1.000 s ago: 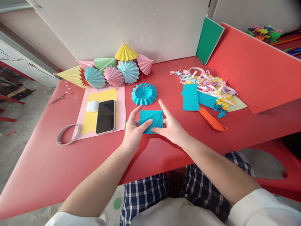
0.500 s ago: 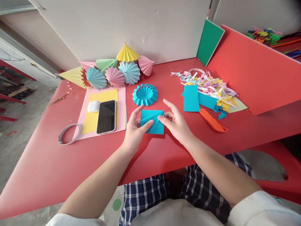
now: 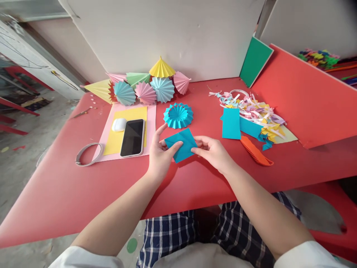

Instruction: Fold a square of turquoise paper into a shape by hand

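Observation:
A creased blue paper square point(image 3: 182, 143) is held tilted above the red table between both hands. My left hand point(image 3: 163, 152) grips its left side, thumb on top and index finger stretched out beyond it. At the right corner, the thumb and fingers of my right hand point(image 3: 210, 150) pinch the paper. Just behind the square lies a pleated blue paper ring point(image 3: 178, 115). Several folded paper umbrellas point(image 3: 145, 93) in yellow, pink, green and light blue stand farther back on the left.
Left on the red table point(image 3: 111, 201) are a phone point(image 3: 133, 137), white case point(image 3: 119, 124), coloured sheets point(image 3: 111, 143), strap loop point(image 3: 88, 154) and scissors point(image 3: 82, 112). Right are blue paper point(image 3: 231, 124), paper scraps point(image 3: 256, 108), an orange serrated tool point(image 3: 255, 150) and a leaning red board point(image 3: 304, 96).
The blue square has turned from nearly level to tilted in the hands. My right hand's index finger, raised before, has come down to the paper. The camera view has shifted slightly.

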Demonstrator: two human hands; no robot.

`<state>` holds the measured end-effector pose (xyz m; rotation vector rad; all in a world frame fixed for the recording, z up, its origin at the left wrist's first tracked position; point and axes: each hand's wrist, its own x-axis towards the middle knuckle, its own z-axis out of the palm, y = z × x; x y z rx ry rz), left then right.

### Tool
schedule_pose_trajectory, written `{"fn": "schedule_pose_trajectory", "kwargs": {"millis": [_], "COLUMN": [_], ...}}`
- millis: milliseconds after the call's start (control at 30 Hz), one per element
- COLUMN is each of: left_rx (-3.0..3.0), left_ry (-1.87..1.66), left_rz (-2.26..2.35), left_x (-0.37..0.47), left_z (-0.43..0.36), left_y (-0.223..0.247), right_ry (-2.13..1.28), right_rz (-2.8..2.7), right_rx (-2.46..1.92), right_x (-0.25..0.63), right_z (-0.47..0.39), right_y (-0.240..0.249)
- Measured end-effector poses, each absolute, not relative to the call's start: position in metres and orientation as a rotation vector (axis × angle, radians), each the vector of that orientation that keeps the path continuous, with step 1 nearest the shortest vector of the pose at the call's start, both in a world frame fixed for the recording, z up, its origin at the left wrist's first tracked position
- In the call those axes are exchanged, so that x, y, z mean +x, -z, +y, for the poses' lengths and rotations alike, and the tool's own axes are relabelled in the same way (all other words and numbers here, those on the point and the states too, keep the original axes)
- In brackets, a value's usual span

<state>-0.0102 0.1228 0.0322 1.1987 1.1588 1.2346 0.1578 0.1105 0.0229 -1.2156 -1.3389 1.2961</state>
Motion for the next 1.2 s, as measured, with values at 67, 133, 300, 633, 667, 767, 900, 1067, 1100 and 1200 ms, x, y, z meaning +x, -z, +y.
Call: {"fn": "schedule_pose_trajectory", "kwargs": {"millis": [67,133,300,633,667,767,900,1067,1100,1200], "left_rx": [1.221,1.235,1.197,1.216,1.213,1.203,1.208,1.232,1.236,1.264], "left_ry": [-1.225,-1.212,-1.144,-1.210,-1.211,-1.205,-1.203,-1.201,-1.199,-1.209], "left_rz": [1.153,1.136,1.021,1.055,1.058,1.064,1.064,1.067,1.066,1.070], "left_x": [-0.0101,-0.0090,-0.0046,-0.0044,-0.0042,-0.0040,-0.0043,-0.0045,-0.0044,-0.0045], "left_z": [0.1219,0.1203,0.1171,0.1162,0.1160,0.1153,0.1147,0.1142,0.1139,0.1133], "left_y": [-0.0337,-0.0348,-0.0348,-0.0324,-0.0323,-0.0326,-0.0336,-0.0344,-0.0346,-0.0347], "right_ry": [-1.305,-1.291,-1.271,-1.429,-1.422,-1.408,-1.391,-1.378,-1.378,-1.367], "right_rz": [-1.359,-1.339,-1.173,-1.153,-1.144,-1.135,-1.148,-1.156,-1.152,-1.139], "right_rx": [-1.253,-1.302,-1.340,-1.334,-1.339,-1.329,-1.325,-1.326,-1.328,-1.345], "right_x": [0.1577,0.1575,0.1547,0.1505,0.1502,0.1499,0.1499,0.1493,0.1491,0.1490], "right_z": [0.1089,0.1077,0.1065,0.1038,0.1038,0.1041,0.1047,0.1048,0.1047,0.1041], "right_y": [-0.0239,-0.0248,-0.0262,-0.0268,-0.0263,-0.0251,-0.0243,-0.0235,-0.0234,-0.0235]}}
